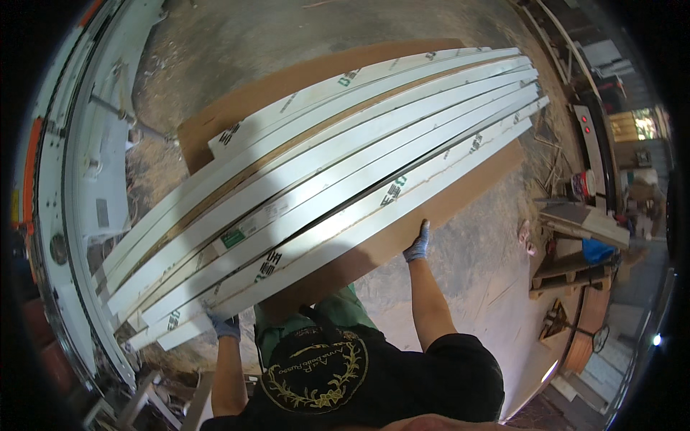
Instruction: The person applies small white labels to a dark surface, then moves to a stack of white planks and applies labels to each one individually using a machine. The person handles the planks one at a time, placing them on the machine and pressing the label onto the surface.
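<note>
The stack of long white panels (323, 172) on its brown board (402, 230) fills the middle, barring any way straight ahead. To the left, a long white machine (79, 179) runs close beside the panel ends, leaving only a narrow gap. The concrete floor (467, 251) to the right lies open as far as the wooden pallet (568, 276) and the cluttered workbench (589, 165).

Single head-worn fisheye, looking steeply down — close, rim bending edges
</note>
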`<action>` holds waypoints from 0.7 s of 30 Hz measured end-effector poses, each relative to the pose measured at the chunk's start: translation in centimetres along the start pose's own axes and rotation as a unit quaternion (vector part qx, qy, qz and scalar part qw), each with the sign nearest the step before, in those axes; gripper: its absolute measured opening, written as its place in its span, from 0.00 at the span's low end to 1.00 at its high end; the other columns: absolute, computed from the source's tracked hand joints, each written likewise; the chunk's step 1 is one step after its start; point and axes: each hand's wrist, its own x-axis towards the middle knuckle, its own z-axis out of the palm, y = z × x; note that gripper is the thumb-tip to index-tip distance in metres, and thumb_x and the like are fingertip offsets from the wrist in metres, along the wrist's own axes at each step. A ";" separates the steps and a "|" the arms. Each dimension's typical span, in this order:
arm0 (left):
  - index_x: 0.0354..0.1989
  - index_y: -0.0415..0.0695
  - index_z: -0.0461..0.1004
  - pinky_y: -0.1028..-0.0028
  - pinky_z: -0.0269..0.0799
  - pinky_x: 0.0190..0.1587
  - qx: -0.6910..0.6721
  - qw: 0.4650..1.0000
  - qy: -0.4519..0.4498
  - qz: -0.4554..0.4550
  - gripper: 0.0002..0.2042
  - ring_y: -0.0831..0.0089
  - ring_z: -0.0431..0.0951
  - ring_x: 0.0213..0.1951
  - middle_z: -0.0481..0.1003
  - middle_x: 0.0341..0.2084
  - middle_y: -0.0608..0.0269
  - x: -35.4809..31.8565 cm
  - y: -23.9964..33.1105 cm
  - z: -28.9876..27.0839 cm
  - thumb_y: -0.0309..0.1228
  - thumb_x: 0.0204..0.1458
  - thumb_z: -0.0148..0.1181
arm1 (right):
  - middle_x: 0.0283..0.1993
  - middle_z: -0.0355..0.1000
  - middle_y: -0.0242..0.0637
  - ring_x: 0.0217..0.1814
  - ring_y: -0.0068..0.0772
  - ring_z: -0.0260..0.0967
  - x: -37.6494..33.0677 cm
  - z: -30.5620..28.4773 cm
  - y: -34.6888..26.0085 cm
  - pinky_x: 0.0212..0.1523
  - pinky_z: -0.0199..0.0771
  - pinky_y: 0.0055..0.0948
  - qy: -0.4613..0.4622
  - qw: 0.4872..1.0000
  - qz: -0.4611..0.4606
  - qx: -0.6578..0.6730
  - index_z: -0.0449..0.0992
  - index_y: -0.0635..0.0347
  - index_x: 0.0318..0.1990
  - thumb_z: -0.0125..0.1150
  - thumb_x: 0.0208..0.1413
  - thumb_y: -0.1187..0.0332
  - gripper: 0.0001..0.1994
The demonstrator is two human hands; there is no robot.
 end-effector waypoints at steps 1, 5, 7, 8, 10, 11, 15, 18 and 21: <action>0.57 0.44 0.55 0.60 0.59 0.54 -0.013 1.000 -0.003 0.001 0.30 0.57 0.61 0.54 0.59 0.54 0.55 0.1 -0.5 -0.9 0.54 0.52 0.37 | 0.54 0.62 0.36 0.53 0.37 0.60 0.1 -0.4 -0.5 0.53 0.61 0.37 0.006 1.000 0.001 -0.001 0.62 0.57 0.54 0.51 0.49 0.46 0.30; 0.56 0.44 0.56 0.59 0.61 0.53 0.017 0.951 -0.306 -0.049 0.29 0.58 0.63 0.52 0.60 0.53 0.55 6.7 4.2 -3.0 0.53 0.53 0.37 | 0.55 0.62 0.36 0.54 0.38 0.59 -1.7 2.1 1.5 0.54 0.60 0.38 0.026 1.000 0.010 -0.002 0.62 0.57 0.54 0.50 0.49 0.45 0.30; 0.54 0.47 0.59 0.60 0.64 0.50 0.016 0.991 -0.121 -0.063 0.28 0.60 0.66 0.49 0.64 0.50 0.57 6.4 7.2 -0.8 0.54 0.51 0.40 | 0.55 0.62 0.36 0.54 0.39 0.59 -3.5 4.3 2.6 0.54 0.60 0.39 0.033 0.999 0.020 0.001 0.61 0.57 0.54 0.49 0.49 0.44 0.31; 0.52 0.50 0.61 0.61 0.66 0.49 0.000 0.997 -0.048 -0.064 0.27 0.62 0.68 0.47 0.66 0.48 0.60 7.4 6.7 -2.6 0.55 0.49 0.43 | 0.54 0.62 0.37 0.54 0.41 0.59 -3.8 4.2 2.5 0.54 0.60 0.40 0.045 0.999 0.029 0.003 0.60 0.57 0.55 0.47 0.50 0.43 0.32; 0.51 0.49 0.62 0.64 0.68 0.47 -0.023 0.996 -0.060 -0.062 0.26 0.64 0.69 0.45 0.68 0.45 0.62 6.3 5.6 -4.1 0.54 0.48 0.48 | 0.55 0.62 0.37 0.54 0.41 0.59 -4.8 4.0 1.8 0.54 0.60 0.40 0.037 0.999 0.021 -0.019 0.60 0.57 0.55 0.47 0.50 0.43 0.31; 0.50 0.50 0.62 0.65 0.69 0.45 -0.020 0.996 -0.064 -0.055 0.26 0.66 0.70 0.44 0.68 0.44 0.63 6.6 5.3 -4.6 0.54 0.48 0.48 | 0.55 0.61 0.37 0.54 0.41 0.58 -5.2 4.3 1.4 0.54 0.60 0.41 0.034 0.999 0.013 -0.023 0.60 0.56 0.55 0.46 0.50 0.44 0.31; 0.49 0.52 0.63 0.68 0.73 0.37 -0.008 0.999 -0.030 -0.041 0.26 0.69 0.71 0.40 0.70 0.41 0.66 6.4 4.5 -5.2 0.56 0.46 0.50 | 0.56 0.59 0.37 0.55 0.44 0.58 -5.2 4.6 1.2 0.54 0.59 0.43 0.062 0.997 0.041 -0.026 0.59 0.54 0.56 0.43 0.51 0.42 0.31; 0.48 0.53 0.63 0.70 0.74 0.33 -0.001 0.999 -0.010 -0.035 0.26 0.70 0.72 0.39 0.70 0.39 0.66 6.8 4.6 -5.8 0.57 0.46 0.49 | 0.58 0.58 0.37 0.56 0.47 0.56 -5.8 6.3 1.6 0.53 0.60 0.47 0.093 0.994 0.040 -0.043 0.58 0.52 0.57 0.41 0.50 0.40 0.33; 0.49 0.51 0.63 0.69 0.73 0.36 -0.017 0.998 -0.021 -0.057 0.26 0.68 0.72 0.40 0.70 0.41 0.64 6.1 3.6 -6.1 0.56 0.48 0.46 | 0.59 0.56 0.37 0.57 0.48 0.55 -6.4 5.6 0.8 0.54 0.58 0.50 0.080 0.995 0.046 -0.031 0.57 0.52 0.58 0.39 0.49 0.38 0.34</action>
